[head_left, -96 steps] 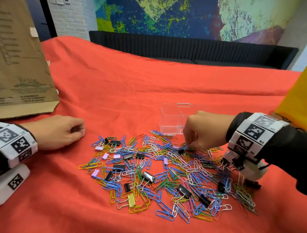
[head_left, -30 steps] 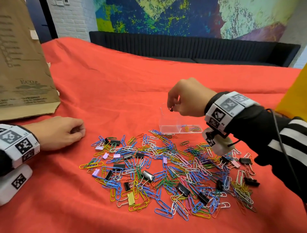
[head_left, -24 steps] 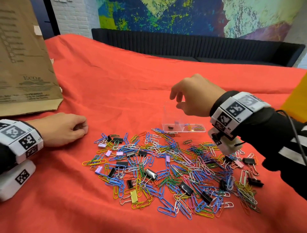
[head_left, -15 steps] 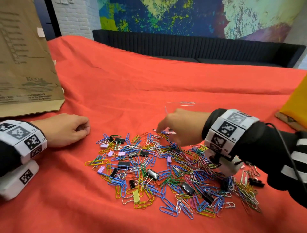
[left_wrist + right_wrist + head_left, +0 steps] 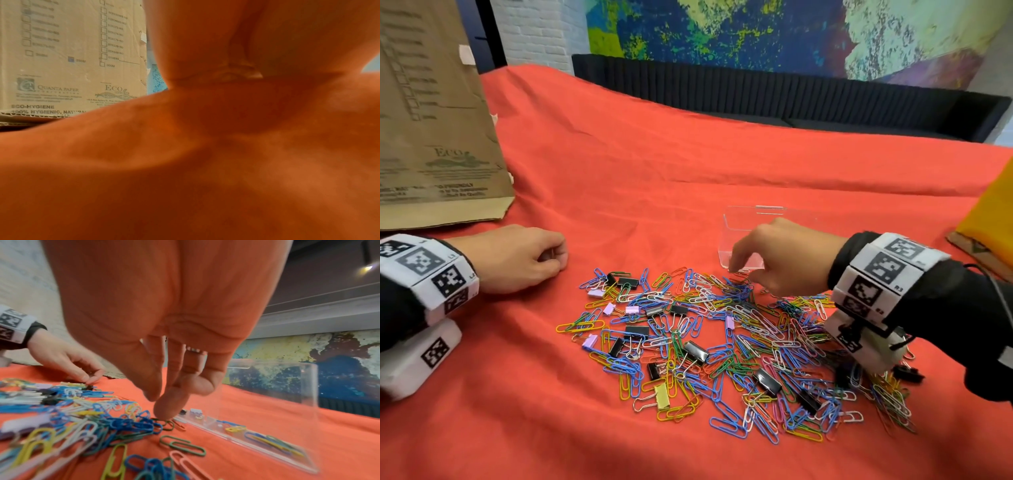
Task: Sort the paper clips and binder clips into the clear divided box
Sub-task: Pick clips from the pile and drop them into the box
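A heap of coloured paper clips (image 5: 722, 342) mixed with black binder clips (image 5: 697, 351) and lilac binder clips (image 5: 633, 310) lies on the red cloth. The clear divided box (image 5: 743, 226) stands just behind the heap. It holds a few paper clips (image 5: 267, 439) in one section and a small black binder clip (image 5: 183, 412) in another. My right hand (image 5: 736, 270) reaches down at the heap's far edge in front of the box. Its fingers point down and one fingertip (image 5: 164, 412) touches a dark green paper clip (image 5: 166, 422). My left hand (image 5: 551, 253) rests on the cloth, loosely curled and holding nothing.
A brown cardboard box (image 5: 431, 120) stands at the far left, close behind my left hand. A yellow object (image 5: 989, 212) sits at the right edge. A dark sofa (image 5: 791, 96) runs behind the table. Bare red cloth (image 5: 654, 171) stretches beyond the clear box.
My right hand carried a black binder clip over the box, let it drop in, then came down to the heap's far edge. The left hand stayed put.
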Tool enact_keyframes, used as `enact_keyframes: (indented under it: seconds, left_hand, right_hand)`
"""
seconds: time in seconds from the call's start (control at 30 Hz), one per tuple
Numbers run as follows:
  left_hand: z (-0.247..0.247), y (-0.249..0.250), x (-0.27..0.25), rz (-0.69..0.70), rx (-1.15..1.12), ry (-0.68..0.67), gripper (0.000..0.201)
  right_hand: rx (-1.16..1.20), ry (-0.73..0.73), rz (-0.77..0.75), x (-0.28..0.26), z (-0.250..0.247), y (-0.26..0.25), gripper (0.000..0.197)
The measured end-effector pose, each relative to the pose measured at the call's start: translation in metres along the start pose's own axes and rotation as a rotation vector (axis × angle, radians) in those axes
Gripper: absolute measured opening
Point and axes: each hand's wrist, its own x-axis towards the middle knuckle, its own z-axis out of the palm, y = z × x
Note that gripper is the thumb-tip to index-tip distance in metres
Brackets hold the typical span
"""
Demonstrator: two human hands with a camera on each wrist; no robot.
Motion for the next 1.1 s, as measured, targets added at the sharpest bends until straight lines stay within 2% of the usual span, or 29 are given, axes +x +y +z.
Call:
enact_keyframes:
  seconds: [0.2,0.33,0.53,0.83,1.1]
  left_hand:
    - [0.001,-0.001,0.0,0.003,0.006,-0.001,0.011]
    - [0.004,-0.005,0.002,0.026,-0.004,0.005,0.014]
    - [0.004,-0.005,0.002,0.024,-0.003,0.003,0.014]
    - [0.006,-0.007,0.004,0.022,-0.014,0.004,0.015]
    - [0.009,-0.014,0.009,0.024,-0.01,0.017,0.016]
  right_hand:
    - [-0.08,-0.053,0.017,0.0,0.011,0.001,0.041]
    - [0.037,-0.046,0.01,-0.004,0.008,0.003,0.037]
    - [0.063,-0.09,-0.079,0.0,0.01,-0.005,0.047]
    - [0.017,-0.076,-0.004,-0.001,0.005,0.002,0.017]
    - [0.126,-0.03,0.084,-0.017,-0.019,0.029,0.013]
